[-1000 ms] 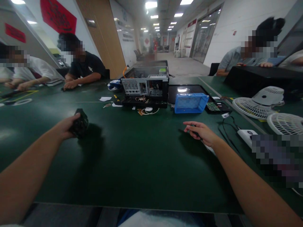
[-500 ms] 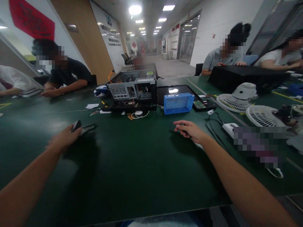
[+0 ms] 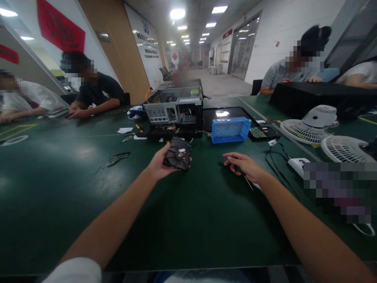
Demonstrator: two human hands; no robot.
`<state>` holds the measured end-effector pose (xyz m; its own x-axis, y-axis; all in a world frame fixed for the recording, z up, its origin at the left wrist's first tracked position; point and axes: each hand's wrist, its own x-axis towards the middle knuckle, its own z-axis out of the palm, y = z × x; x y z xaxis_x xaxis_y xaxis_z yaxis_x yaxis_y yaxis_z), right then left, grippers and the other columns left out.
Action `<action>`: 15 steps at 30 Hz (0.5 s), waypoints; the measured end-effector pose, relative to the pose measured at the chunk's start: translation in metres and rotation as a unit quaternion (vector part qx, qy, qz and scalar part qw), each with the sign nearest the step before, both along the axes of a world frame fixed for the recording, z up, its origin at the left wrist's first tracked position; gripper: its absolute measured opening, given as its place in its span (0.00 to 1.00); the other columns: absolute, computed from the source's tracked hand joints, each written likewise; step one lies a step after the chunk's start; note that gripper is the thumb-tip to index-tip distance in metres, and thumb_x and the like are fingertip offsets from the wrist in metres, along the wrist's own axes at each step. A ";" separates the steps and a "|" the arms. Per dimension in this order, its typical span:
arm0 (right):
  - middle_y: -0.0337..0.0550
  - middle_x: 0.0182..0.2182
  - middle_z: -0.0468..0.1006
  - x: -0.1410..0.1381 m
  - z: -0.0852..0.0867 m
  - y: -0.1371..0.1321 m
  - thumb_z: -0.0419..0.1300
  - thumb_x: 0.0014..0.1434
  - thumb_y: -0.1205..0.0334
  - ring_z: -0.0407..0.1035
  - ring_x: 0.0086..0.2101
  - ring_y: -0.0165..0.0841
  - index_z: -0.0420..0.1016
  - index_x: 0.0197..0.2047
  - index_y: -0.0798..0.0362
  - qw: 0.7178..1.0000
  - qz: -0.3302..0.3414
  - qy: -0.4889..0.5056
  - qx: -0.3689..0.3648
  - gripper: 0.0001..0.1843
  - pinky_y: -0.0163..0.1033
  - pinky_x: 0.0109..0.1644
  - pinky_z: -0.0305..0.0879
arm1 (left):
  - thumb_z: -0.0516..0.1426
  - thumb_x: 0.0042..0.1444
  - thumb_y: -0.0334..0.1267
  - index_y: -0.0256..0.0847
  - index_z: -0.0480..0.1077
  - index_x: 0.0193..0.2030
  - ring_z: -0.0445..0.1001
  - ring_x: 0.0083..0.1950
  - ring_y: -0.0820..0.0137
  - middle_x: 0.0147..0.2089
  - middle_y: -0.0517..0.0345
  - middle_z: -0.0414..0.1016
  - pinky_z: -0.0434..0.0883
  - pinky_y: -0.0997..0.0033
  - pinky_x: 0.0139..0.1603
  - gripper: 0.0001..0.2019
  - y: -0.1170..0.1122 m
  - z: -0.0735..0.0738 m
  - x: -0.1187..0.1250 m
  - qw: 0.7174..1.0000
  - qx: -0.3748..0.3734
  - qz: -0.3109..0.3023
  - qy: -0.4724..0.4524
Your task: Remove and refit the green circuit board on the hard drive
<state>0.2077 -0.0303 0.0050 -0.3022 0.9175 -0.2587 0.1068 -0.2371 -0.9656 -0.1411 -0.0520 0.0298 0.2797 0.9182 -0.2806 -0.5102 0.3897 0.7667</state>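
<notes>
My left hand (image 3: 160, 163) is closed on a hard drive (image 3: 177, 154), a dark, flat block with a pale label patch, tilted and held above the green table. My right hand (image 3: 244, 167) is to the right of it, its fingers curled round a screwdriver whose thin metal shaft (image 3: 249, 183) points back toward me. Most of the screwdriver's handle is hidden by the fingers. To the left on the table lies a slim dark metal piece (image 3: 118, 158), whose kind I cannot make out.
An opened computer case (image 3: 173, 112) stands ahead. Beside it are a blue plastic bin (image 3: 230, 130), a flat dark screen panel (image 3: 219, 113) and a circuit board (image 3: 259, 133). White fan parts (image 3: 303, 130), a power strip (image 3: 299, 166) and cables lie right. People sit on both sides.
My left hand has brought the hard drive from the left toward the middle, leaving the slim metal piece behind on the table. The right hand stays nearly in place with the screwdriver.
</notes>
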 end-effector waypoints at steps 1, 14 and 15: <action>0.44 0.36 0.76 0.000 0.000 0.000 0.62 0.64 0.59 0.62 0.23 0.25 0.74 0.55 0.50 1.000 -0.004 -0.004 -0.003 0.17 0.29 0.18 0.50 | 0.50 0.66 0.57 0.41 0.63 0.68 0.75 0.59 0.48 0.60 0.41 0.75 0.69 0.38 0.60 0.30 0.002 -0.008 0.022 0.999 0.000 -0.021 -0.037; 0.50 0.46 0.74 0.021 -0.009 0.016 0.61 0.62 0.40 0.62 0.22 0.22 0.76 0.48 0.53 0.991 -0.094 -0.076 0.055 0.24 0.28 0.15 0.49 | 0.57 0.61 0.60 0.40 0.75 0.48 0.80 0.52 0.53 0.48 0.41 0.81 0.74 0.52 0.55 0.24 0.019 -0.069 0.163 0.995 0.048 0.029 0.082; 0.49 0.45 0.75 0.022 -0.009 0.016 0.61 0.62 0.41 0.62 0.22 0.23 0.76 0.47 0.53 0.991 -0.093 -0.074 0.056 0.23 0.28 0.15 0.49 | 0.57 0.60 0.61 0.41 0.75 0.47 0.79 0.54 0.53 0.49 0.42 0.81 0.73 0.53 0.56 0.24 0.019 -0.070 0.164 0.995 0.052 0.009 0.090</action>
<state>0.2296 -0.0140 -0.0044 -0.0917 0.9792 -0.1810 0.2133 -0.1583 -0.9641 0.0225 -0.0334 -0.0403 0.2170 0.9490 -0.2288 -0.3666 0.2964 0.8819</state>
